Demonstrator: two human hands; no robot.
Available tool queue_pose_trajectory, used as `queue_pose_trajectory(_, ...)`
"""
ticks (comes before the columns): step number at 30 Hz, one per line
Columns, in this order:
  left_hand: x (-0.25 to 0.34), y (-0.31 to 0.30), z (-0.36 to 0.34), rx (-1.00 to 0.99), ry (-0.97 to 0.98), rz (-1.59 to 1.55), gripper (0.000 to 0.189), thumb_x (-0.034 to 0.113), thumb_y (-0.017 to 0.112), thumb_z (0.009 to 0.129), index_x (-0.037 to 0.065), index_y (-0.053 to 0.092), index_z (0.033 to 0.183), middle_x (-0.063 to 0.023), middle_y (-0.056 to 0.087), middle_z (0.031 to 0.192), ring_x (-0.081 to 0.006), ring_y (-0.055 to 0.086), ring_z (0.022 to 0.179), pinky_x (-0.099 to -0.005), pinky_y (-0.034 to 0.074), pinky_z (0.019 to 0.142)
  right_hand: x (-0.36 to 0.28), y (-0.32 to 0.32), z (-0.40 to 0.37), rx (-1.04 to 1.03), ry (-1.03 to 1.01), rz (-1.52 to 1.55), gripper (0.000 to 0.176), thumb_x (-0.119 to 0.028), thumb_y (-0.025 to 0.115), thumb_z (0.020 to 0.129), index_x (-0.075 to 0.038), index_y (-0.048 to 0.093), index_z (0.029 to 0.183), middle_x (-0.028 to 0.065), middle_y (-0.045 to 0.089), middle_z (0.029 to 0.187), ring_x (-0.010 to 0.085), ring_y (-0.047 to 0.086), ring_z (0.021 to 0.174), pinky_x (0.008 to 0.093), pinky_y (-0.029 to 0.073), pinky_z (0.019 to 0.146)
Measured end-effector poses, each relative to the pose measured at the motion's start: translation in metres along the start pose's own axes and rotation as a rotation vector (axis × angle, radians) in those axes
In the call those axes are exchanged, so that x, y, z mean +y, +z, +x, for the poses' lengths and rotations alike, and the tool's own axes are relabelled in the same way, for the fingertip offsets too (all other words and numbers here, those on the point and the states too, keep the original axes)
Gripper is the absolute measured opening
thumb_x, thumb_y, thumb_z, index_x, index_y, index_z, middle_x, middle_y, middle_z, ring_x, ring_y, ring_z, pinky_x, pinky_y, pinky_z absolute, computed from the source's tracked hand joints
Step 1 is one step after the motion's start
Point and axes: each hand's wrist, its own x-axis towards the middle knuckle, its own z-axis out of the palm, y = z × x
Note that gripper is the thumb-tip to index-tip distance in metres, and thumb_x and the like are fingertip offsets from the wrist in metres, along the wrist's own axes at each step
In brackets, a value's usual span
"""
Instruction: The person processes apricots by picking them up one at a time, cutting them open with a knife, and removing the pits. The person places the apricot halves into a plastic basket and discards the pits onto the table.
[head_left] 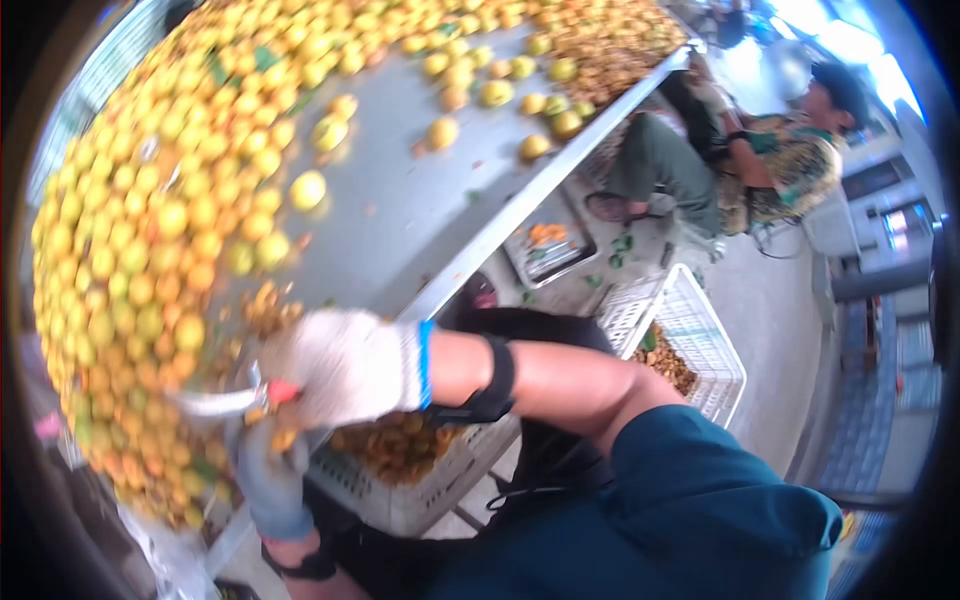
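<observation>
My right hand [345, 368], in a white knit glove with a blue cuff edge, is closed around a small knife [218, 403] with a curved silver blade and a red handle end. Just below it is my left hand [268, 482], in a greyish glove, with curled fingers at a yellow-orange fruit [284, 438]. Motion blur softens both hands, and the right glove partly hides the fruit. The two hands are close together over the near edge of a metal table [400, 215]. Cut orange pieces [268, 308] lie beside the right glove.
A big heap of yellow fruit [130, 260] covers the table's left side; brownish pieces [610, 45] are piled at its far end. Below my arms stands a crate [440, 500] of cut fruit, with a white crate [715, 340] and metal tray [590, 250] nearby. Another person [770, 165] sits beyond.
</observation>
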Motion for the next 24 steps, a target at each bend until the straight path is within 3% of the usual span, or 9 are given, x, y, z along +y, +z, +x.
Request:
queue_pose_trajectory(4, -0.001, -0.002, 0.007, -0.096, 0.051, -0.083, 0.037, 0.007, 0.071, 0.084, -0.005, 0.055, 0.115, -0.025, 0.053, 0.133, -0.039, 0.056, 0.119, -0.0449, 0.044, 0.103, 0.004, 0.013, -0.004, 0.072, -0.026, -0.02, 0.021, -0.021, 0.069, 0.076, -0.007, 0.066, 0.092, 0.0155, 0.068, 0.076, 0.0358, 0.069, 0.073, 0.0438, 0.055, 0.064)
queue_pose_trajectory(7, 0.01, -0.007, 0.009, -0.143, 0.031, -0.037, 0.038, 0.007, 0.071, 0.084, -0.005, 0.055, 0.117, -0.0259, 0.052, 0.135, -0.0385, 0.056, 0.118, -0.0427, 0.045, 0.102, 0.004, 0.009, -0.009, -0.021, -0.048, 0.015, 0.022, -0.018, 0.069, 0.074, -0.006, 0.066, 0.092, 0.0158, 0.068, 0.08, 0.0358, 0.069, 0.077, 0.0443, 0.055, 0.066)
queue_pose_trajectory(14, 0.017, 0.022, 0.03, -0.062, -0.434, -0.482, 0.041, -0.005, 0.061, 0.086, -0.007, 0.053, 0.126, -0.0232, 0.05, 0.132, -0.0301, 0.055, 0.12, -0.0372, 0.049, 0.096, -0.003, 0.005, -0.012, 0.392, -0.023, 0.001, 0.023, -0.013, 0.066, 0.072, -0.007, 0.058, 0.092, 0.0153, 0.061, 0.093, 0.0391, 0.065, 0.087, 0.0462, 0.053, 0.072)
queue_pose_trajectory(15, 0.021, 0.023, 0.032, -0.066, -0.434, -0.438, 0.039, -0.006, 0.058, 0.088, -0.008, 0.053, 0.126, -0.023, 0.051, 0.13, -0.03, 0.056, 0.117, -0.0371, 0.049, 0.094, -0.003, 0.006, -0.014, 0.383, -0.019, 0.01, 0.024, -0.013, 0.066, 0.072, -0.007, 0.058, 0.093, 0.0158, 0.062, 0.092, 0.0394, 0.065, 0.087, 0.0464, 0.053, 0.072)
queue_pose_trajectory(17, 0.051, 0.016, 0.046, -0.033, -0.188, -0.109, 0.032, -0.007, 0.052, 0.092, -0.01, 0.055, 0.124, -0.0232, 0.056, 0.121, -0.0305, 0.061, 0.105, -0.0366, 0.052, 0.085, -0.001, 0.004, -0.017, 0.359, -0.015, 0.026, 0.025, -0.012, 0.065, 0.072, -0.006, 0.058, 0.096, 0.0167, 0.063, 0.09, 0.0399, 0.065, 0.086, 0.0466, 0.053, 0.071)
queue_pose_trajectory(19, 0.049, 0.01, 0.05, -0.051, -0.122, -0.062, 0.033, -0.007, 0.053, 0.092, -0.011, 0.054, 0.125, -0.0226, 0.056, 0.119, -0.0299, 0.061, 0.104, -0.0364, 0.053, 0.083, -0.008, -0.015, -0.024, 0.157, 0.033, 0.07, 0.026, -0.014, 0.065, 0.074, -0.005, 0.061, 0.098, 0.0184, 0.066, 0.087, 0.0398, 0.067, 0.085, 0.0462, 0.054, 0.07)
queue_pose_trajectory(21, 0.056, 0.002, 0.055, -0.092, -0.286, -0.237, 0.035, -0.007, 0.056, 0.091, -0.011, 0.054, 0.126, -0.0226, 0.056, 0.119, -0.0301, 0.061, 0.105, -0.0359, 0.054, 0.082, -0.01, -0.025, -0.031, 0.053, 0.068, 0.105, 0.026, -0.014, 0.066, 0.075, -0.004, 0.062, 0.099, 0.0197, 0.067, 0.084, 0.0401, 0.067, 0.085, 0.0461, 0.055, 0.07)
queue_pose_trajectory(23, 0.073, -0.009, 0.062, -0.125, -0.675, -0.624, 0.038, -0.007, 0.059, 0.089, -0.01, 0.054, 0.126, -0.0232, 0.056, 0.121, -0.031, 0.061, 0.108, -0.0352, 0.055, 0.081, -0.013, -0.029, -0.031, 0.041, 0.069, 0.126, 0.027, -0.015, 0.066, 0.075, -0.004, 0.062, 0.099, 0.0205, 0.067, 0.083, 0.0406, 0.067, 0.085, 0.0463, 0.054, 0.071)
queue_pose_trajectory(24, 0.064, -0.009, 0.057, -0.196, -0.461, -0.417, 0.042, -0.002, 0.063, 0.088, -0.009, 0.054, 0.128, -0.0238, 0.056, 0.122, -0.0324, 0.061, 0.108, -0.0358, 0.055, 0.081, -0.014, -0.031, -0.03, 0.038, 0.086, 0.134, 0.026, -0.014, 0.066, 0.075, -0.004, 0.062, 0.098, 0.02, 0.067, 0.083, 0.0405, 0.067, 0.085, 0.0458, 0.054, 0.071)
